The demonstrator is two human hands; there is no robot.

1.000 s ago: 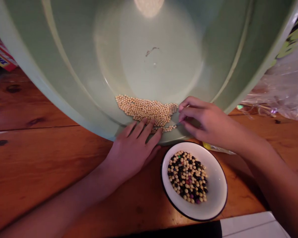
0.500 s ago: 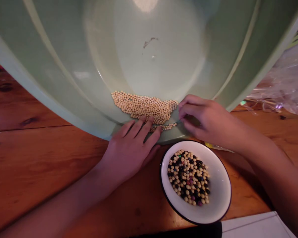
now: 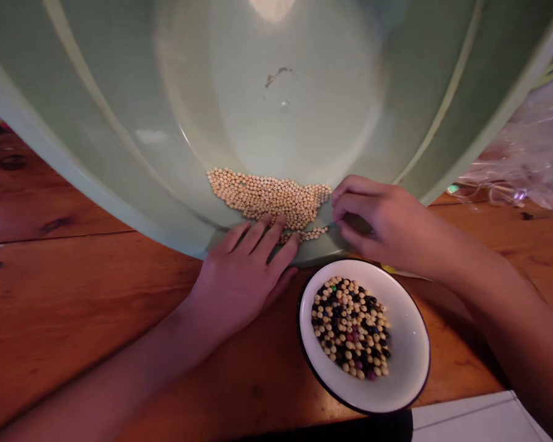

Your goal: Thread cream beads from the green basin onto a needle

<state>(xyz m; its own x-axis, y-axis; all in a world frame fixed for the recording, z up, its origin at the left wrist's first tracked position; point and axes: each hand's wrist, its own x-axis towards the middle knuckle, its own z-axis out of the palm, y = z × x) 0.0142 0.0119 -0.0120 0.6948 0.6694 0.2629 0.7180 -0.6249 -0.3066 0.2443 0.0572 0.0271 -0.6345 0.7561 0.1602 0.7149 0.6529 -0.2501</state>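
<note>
A large pale green plastic tub (image 3: 299,141) is tilted toward me, with a heap of small cream beads (image 3: 271,195) along its near inner wall. My left hand (image 3: 244,276) lies with fingers spread over the near rim, fingertips on the lower edge of the heap. A short line of beads (image 3: 312,234) runs from those fingertips toward my right hand (image 3: 366,215). The right hand's thumb and index finger are pinched together beside the heap's right end. Whatever they hold is too small to make out. Below the rim stands a white bowl (image 3: 408,344) of mixed beads (image 3: 350,328), mostly cream and black.
Brown wooden planks form the table (image 3: 74,307). Clear plastic bags (image 3: 529,153) lie at the right, outside the tub. A white sheet (image 3: 470,417) and a black object (image 3: 373,428) are at the bottom edge, close to the bowl.
</note>
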